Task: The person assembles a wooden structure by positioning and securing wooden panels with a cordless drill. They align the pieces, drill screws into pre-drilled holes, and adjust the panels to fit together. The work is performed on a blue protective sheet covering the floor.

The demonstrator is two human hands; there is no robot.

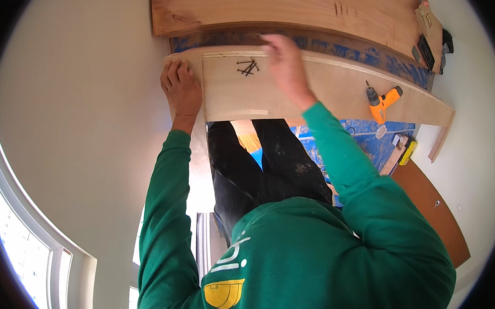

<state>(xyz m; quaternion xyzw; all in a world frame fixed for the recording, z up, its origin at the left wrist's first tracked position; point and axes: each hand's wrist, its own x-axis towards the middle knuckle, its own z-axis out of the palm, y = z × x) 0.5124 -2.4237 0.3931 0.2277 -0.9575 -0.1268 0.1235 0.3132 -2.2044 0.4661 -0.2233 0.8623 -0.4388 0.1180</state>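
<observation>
My left hand (181, 89) grips the left end of a pale wooden panel (322, 89), its fingers curled at the far corner beside the wall. My right hand (289, 65) is raised over the panel's far edge, smeared by motion. Its thumb and finger are pinched together, and a thin dark tip that looks like a screw shows at them. Between my hands, several dark screws (248, 68) lie in a loose pile on the panel. To the right of my right arm, an orange cordless drill (382, 104) lies on its side on the same panel.
A broad reddish wooden board (284, 7) stretches beyond the panel, with dusty blue sheeting (359, 48) in the gap. A wall (88, 107) stands close on my left. At right are a yellow tool (408, 153), a brown board (432, 215) and a dark flat device (426, 53).
</observation>
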